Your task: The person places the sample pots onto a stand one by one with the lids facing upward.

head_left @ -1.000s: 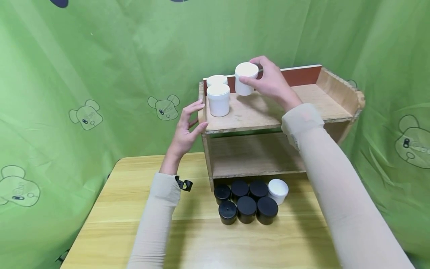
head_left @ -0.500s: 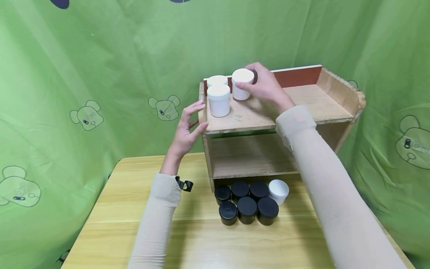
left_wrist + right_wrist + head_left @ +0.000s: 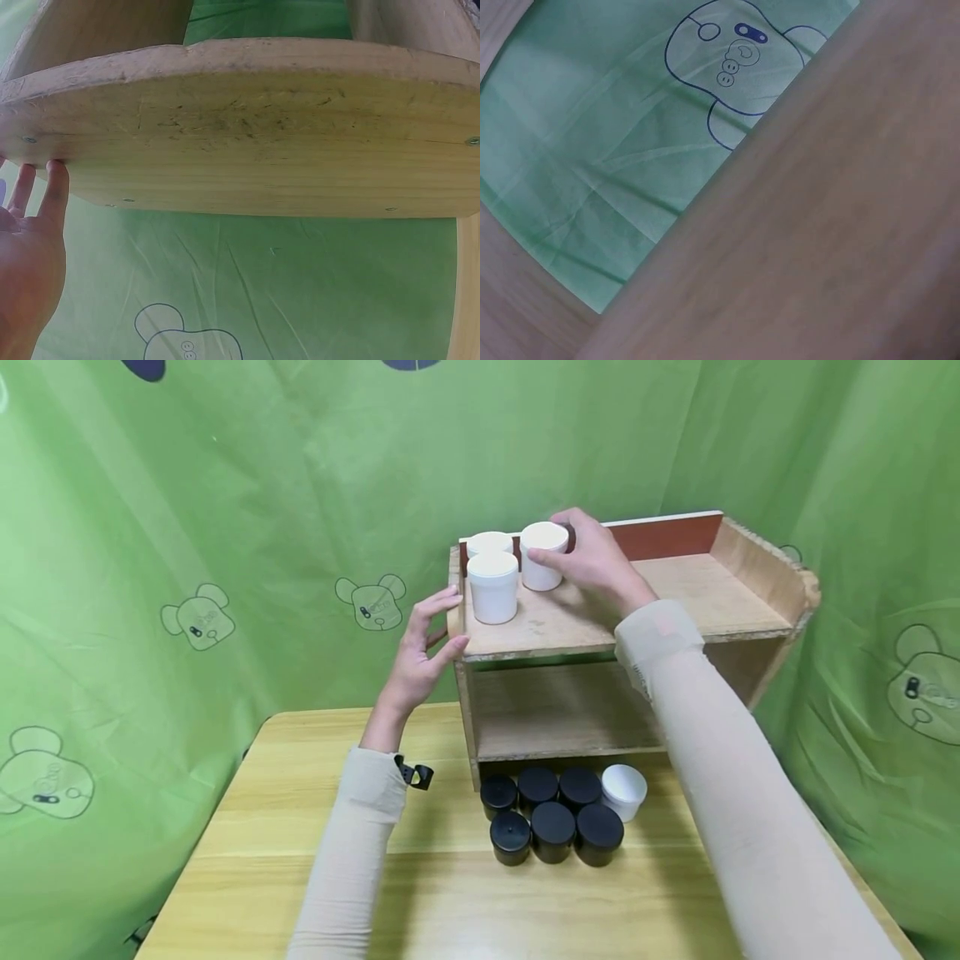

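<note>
head view first: what does the right hand [image 3: 594,560] have?

a white jar [image 3: 542,564]. its grip is curled round the side, thumb in front, fingers behind. the jar is upright at the top board [image 3: 708,589] of a wooden shelf [image 3: 558,706], toward the back; i can't tell if its base touches.

anything next to it?

yes, a second white jar [image 3: 494,595] stands at the left end, with a third white jar [image 3: 490,541] partly hidden behind it. the held one is just to their right.

and the left hand [image 3: 416,668]?

that grip is loose, fingers extended. in the left wrist view, fingertips rest on the outer face of the side panel [image 3: 262,142].

what's below?

six black jars [image 3: 553,831] in two rows on the counter [image 3: 300,827], with a fourth white jar [image 3: 624,792] at the right end of the back row. a green curtain [image 3: 255,510] hangs behind everything.
</note>
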`<state>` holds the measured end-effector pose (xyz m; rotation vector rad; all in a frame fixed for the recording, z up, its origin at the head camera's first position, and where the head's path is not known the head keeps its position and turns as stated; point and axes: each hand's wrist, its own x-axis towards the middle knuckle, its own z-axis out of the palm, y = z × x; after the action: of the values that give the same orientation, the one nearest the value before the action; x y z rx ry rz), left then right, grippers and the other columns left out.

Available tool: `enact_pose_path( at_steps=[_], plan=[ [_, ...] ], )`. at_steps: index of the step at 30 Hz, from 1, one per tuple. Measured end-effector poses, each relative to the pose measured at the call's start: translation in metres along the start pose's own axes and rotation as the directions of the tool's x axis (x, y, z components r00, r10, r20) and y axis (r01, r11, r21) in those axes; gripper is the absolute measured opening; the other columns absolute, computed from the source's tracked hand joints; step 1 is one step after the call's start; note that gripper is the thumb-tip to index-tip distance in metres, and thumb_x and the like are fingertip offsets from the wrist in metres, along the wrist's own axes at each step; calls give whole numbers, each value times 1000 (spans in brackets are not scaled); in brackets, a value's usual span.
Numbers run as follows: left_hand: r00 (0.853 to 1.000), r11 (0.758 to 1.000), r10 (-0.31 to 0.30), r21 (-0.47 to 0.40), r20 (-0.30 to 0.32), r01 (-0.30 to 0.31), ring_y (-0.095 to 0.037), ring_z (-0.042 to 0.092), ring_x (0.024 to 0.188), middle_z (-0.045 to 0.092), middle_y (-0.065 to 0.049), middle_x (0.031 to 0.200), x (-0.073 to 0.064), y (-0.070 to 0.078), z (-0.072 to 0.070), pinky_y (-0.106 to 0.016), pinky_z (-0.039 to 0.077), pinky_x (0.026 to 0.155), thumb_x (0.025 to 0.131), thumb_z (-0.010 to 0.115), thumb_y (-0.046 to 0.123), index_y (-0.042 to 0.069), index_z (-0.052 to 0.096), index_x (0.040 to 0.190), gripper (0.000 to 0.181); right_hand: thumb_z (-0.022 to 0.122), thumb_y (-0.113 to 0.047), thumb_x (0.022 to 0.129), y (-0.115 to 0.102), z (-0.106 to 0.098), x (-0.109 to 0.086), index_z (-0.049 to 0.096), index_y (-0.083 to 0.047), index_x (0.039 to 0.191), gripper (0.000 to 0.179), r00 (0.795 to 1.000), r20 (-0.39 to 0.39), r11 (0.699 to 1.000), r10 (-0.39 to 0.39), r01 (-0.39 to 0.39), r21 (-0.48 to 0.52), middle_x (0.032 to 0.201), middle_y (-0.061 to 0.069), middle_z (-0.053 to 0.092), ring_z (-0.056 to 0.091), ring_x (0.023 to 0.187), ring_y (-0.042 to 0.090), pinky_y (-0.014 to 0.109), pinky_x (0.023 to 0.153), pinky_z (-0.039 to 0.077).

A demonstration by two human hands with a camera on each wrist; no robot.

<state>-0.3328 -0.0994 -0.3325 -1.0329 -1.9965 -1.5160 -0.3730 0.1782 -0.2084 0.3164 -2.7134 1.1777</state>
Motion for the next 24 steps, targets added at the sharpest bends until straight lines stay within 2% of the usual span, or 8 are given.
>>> enact_pose_path(
  at_steps=[9,13,17,20,24],
  plan=[
    [1000,1000,10,-1,-1,-10,-22,35,153,38,-3,164,0,-2,0,-54,45,117,97,64,11,14,44,148,55,67,-46,98,4,2,2,38,-9,157,75,1000,9,1000,-7,7,-13,158,13,45,42,146,29,45,125,34],
    [1000,1000,18,-7,-4,-18,-23,34,154,38,-4,164,3,-2,-1,-54,45,117,97,65,8,13,44,148,55,65,-48,99,4,1,3,33,-13,160,77,1000,23,1000,-3,4,-18,163,11,41,38,150,28,45,128,29],
    [1000,1000,-3,-5,-7,3,-26,33,154,37,-8,164,4,0,-1,-56,44,117,96,64,4,9,43,148,57,63,-48,100,5,1,5,28,-15,163,79,999,45,999,-1,3,-32,167,10,35,31,154,29,46,130,24],
    [1000,1000,-21,-6,-8,21,-31,32,154,35,-13,164,3,4,-1,-58,43,118,96,63,1,5,41,148,56,62,-48,101,5,3,5,26,-14,164,80,999,52,999,-3,4,-37,168,11,33,29,156,30,48,131,22],
    [999,999,-31,-15,-9,31,-33,31,154,35,-17,164,1,19,0,-60,41,119,96,62,0,1,41,146,54,62,-47,101,5,4,6,25,-15,165,80,999,47,999,-5,7,-34,169,10,32,29,156,29,47,131,22]
  ],
)
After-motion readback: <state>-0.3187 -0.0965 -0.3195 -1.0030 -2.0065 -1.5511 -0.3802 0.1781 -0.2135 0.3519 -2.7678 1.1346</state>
